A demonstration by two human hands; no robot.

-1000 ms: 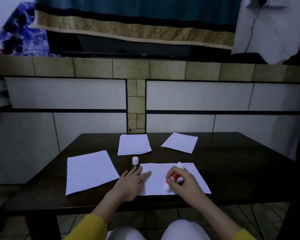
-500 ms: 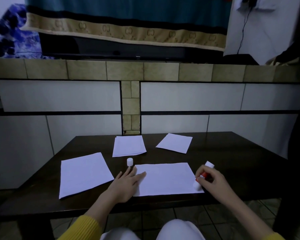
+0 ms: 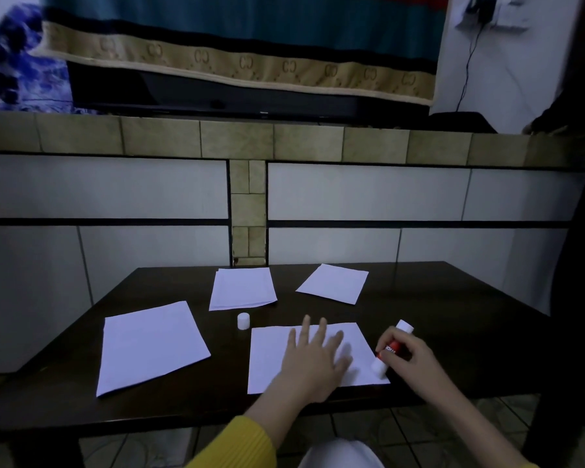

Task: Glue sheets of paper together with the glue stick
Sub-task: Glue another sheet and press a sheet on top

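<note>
A white sheet of paper [image 3: 271, 359] lies near the front edge of the dark table [image 3: 453, 315]. My left hand [image 3: 313, 359] rests flat on the middle of that sheet, fingers spread. My right hand [image 3: 407, 359] grips a red and white glue stick [image 3: 390, 347], tilted, its lower tip touching the sheet's right front corner. The stick's white cap [image 3: 243, 321] stands upright on the table just behind the sheet's left corner.
Three more white papers lie on the table: a large sheet [image 3: 149, 346] at the left, a small stack [image 3: 242, 288] at the back middle, a single sheet [image 3: 333, 283] at the back right. A tiled wall rises behind the table.
My left hand slid from the sheet's left edge onto its middle. My right hand moved the glue stick from the sheet's centre to its right front corner.
</note>
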